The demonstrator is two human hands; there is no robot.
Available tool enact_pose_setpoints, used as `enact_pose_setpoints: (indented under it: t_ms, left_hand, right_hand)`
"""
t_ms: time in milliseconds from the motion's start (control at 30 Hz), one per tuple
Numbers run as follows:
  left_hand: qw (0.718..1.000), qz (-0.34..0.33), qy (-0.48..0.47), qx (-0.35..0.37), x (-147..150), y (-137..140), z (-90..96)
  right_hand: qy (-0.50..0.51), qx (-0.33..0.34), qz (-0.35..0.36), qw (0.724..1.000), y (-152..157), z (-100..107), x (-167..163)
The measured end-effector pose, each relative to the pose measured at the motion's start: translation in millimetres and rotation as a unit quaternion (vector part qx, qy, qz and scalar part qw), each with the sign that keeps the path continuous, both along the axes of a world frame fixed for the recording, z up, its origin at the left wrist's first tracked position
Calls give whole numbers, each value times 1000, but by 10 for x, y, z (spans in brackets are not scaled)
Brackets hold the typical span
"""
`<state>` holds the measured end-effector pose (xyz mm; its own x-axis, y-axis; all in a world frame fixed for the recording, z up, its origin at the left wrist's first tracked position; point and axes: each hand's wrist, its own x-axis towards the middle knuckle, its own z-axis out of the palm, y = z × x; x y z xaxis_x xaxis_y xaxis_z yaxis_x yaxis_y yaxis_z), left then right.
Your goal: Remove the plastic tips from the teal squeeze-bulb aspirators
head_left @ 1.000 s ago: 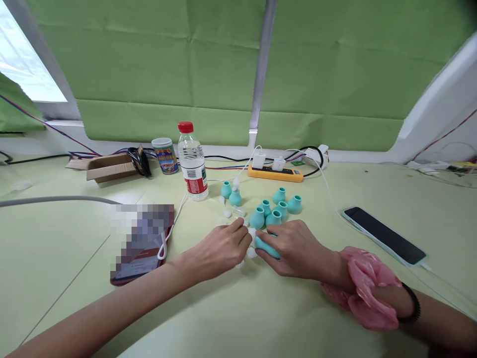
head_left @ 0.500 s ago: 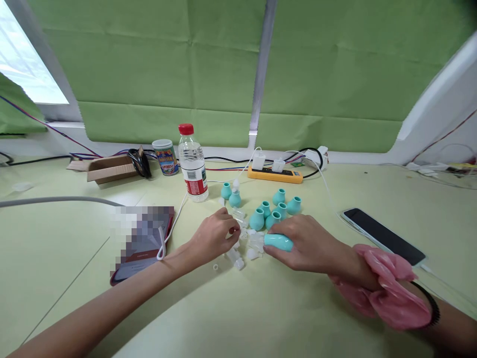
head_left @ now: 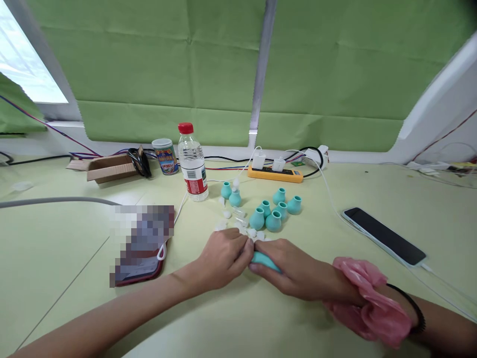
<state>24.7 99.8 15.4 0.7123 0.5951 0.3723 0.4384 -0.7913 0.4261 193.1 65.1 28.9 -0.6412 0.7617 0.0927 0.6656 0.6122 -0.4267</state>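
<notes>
My right hand (head_left: 288,266) is closed round a teal rubber bulb (head_left: 265,260) lying on its side, low over the table. My left hand (head_left: 227,256) meets it at the bulb's left end, fingers pinched together; whatever is between them is hidden. Just beyond my hands stand several more teal bulbs (head_left: 257,219), mouths upward. Small translucent plastic pieces (head_left: 242,221) are scattered on the table beside them, partly covered by my left hand.
At the left lies a phone (head_left: 141,263) with a white cable. A water bottle (head_left: 193,174), a printed can (head_left: 165,156) and an open cardboard box (head_left: 112,169) stand behind. A yellow power strip (head_left: 275,174) is at the back, another phone (head_left: 383,236) at right.
My left hand has moved right and closed in at the bulb's left end. My right hand has drawn the bulb left and nearer to me. Plastic pieces in front are now covered.
</notes>
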Motion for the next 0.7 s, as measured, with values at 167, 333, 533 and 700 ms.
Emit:
enact_pose_setpoints:
  t_ms: [167, 333, 533, 700]
  left_hand:
    - [950, -73, -62, -298, 42, -78, 22]
    - [925, -56, -110, -360, 28, -9, 101]
    - [984, 123, 80, 98, -49, 321, -159]
    - [980, 152, 111, 68, -76, 472, -439]
  right_hand:
    - [30, -75, 116, 990, -22, 154, 51]
    - [1, -93, 123, 988, -69, 333, 122]
    - [68, -8, 38, 997, 6, 412, 206]
    - [184, 102, -48, 977, 352, 376, 240]
